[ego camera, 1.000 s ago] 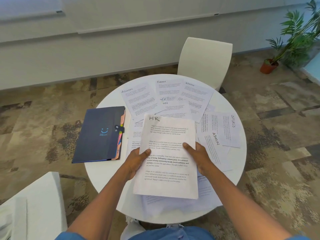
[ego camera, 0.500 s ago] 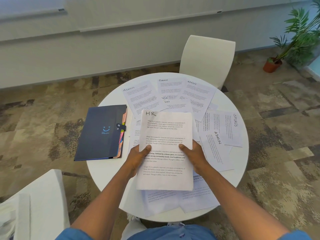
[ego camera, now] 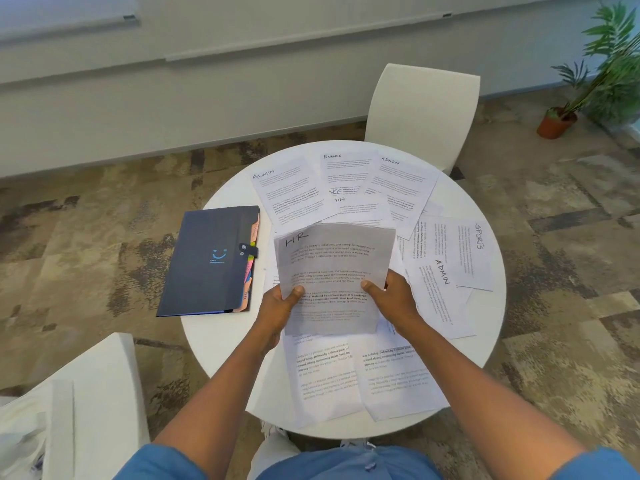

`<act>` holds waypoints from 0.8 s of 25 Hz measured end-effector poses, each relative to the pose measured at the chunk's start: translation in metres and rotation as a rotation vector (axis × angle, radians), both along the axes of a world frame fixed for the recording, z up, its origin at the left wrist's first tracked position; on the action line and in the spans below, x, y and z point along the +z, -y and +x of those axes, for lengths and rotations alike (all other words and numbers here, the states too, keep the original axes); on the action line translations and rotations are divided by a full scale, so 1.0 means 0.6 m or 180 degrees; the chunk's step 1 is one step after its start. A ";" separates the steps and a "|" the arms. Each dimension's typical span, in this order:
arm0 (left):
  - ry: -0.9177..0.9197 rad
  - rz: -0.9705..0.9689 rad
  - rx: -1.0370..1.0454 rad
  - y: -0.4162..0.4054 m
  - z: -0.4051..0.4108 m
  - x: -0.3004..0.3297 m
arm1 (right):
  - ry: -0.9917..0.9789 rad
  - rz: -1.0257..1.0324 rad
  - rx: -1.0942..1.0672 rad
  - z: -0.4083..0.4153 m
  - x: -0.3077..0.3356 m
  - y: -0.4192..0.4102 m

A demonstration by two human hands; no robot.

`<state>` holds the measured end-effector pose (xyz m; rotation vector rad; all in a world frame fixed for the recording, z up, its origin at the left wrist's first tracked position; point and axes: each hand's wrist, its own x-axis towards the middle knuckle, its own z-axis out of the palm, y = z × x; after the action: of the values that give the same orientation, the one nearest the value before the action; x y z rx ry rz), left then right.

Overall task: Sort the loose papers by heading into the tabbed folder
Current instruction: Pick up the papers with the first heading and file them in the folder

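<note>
I hold an HR sheet (ego camera: 334,268) upright above the round white table (ego camera: 221,344), my left hand (ego camera: 278,306) pinching its left edge and my right hand (ego camera: 393,299) its right edge. To the left lies the closed dark blue tabbed folder (ego camera: 204,261), coloured tabs along its right side, a strap snapped over them. Loose papers cover the table: an ADMIN sheet (ego camera: 294,192) and a FINANCE sheet (ego camera: 346,171) at the back, another ADMIN sheet (ego camera: 405,188) beside them, a SPORTS sheet (ego camera: 474,254) and a third ADMIN sheet (ego camera: 440,299) at the right. More sheets (ego camera: 360,375) lie under my forearms.
A white chair (ego camera: 422,112) stands behind the table. Another white seat (ego camera: 86,393) is at my lower left. A potted plant (ego camera: 588,84) sits on the patterned carpet at the far right. A wall runs along the back.
The HR sheet has been lifted off the pile and tilted upright, now in shadow. Both hands keep their grip on its edges. The sheets beneath it are uncovered.
</note>
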<state>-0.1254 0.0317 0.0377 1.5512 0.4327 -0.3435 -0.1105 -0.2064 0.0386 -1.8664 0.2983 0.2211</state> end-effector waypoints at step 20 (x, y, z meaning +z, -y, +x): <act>0.0088 0.0185 0.0107 0.000 0.008 0.000 | 0.0265 -0.0275 0.0011 0.002 0.015 -0.016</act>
<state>-0.1207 0.0316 0.0376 1.6017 0.4502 -0.2853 -0.1092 -0.1969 0.0474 -1.9560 0.2510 0.1343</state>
